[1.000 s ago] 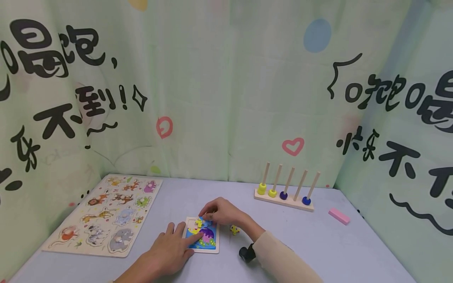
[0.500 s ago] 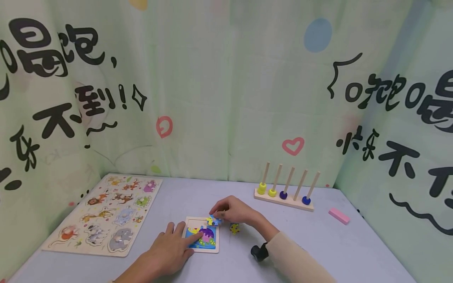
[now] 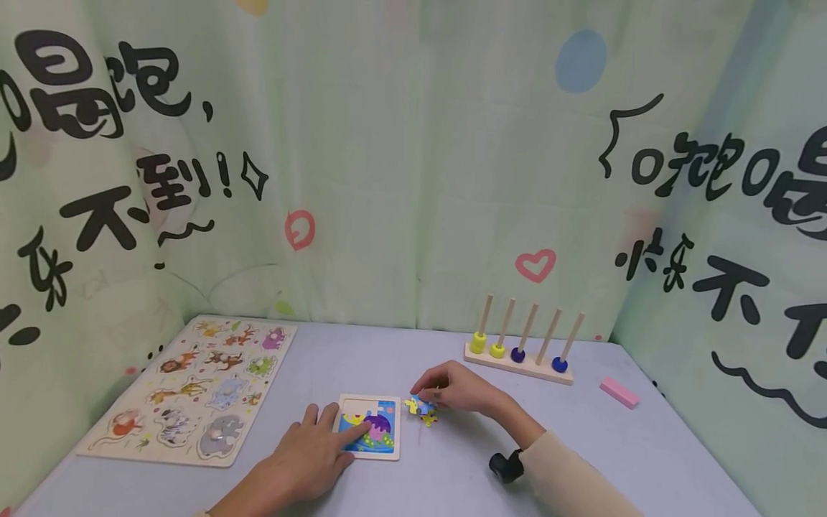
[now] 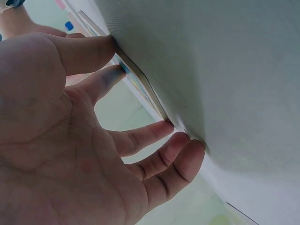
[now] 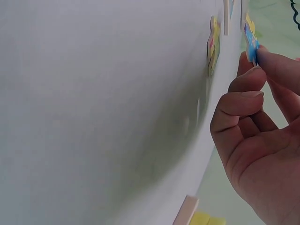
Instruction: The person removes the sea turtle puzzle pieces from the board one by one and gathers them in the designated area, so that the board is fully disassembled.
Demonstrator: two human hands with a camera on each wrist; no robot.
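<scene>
My left hand lies at a small framed jigsaw puzzle, its index finger extended onto the purple picture. The left wrist view has the thumb and middle fingertip touching the puzzle's edges. To the right of the frame, my right hand pinches a blue and yellow puzzle piece between thumb and fingers, just above the table. Close beneath it lies a loose yellow puzzle piece, partly covered in the head view. The puzzle's upper left shows bare wood.
A large wooden animal puzzle board lies at the left. At the back right stands a peg stand with yellow and blue beads. A pink block sits farther right. Printed curtains surround the table.
My right hand has lifted the blue and yellow piece out of the frame and carried it right, over beside the loose yellow piece. The left hand has stayed in place.
</scene>
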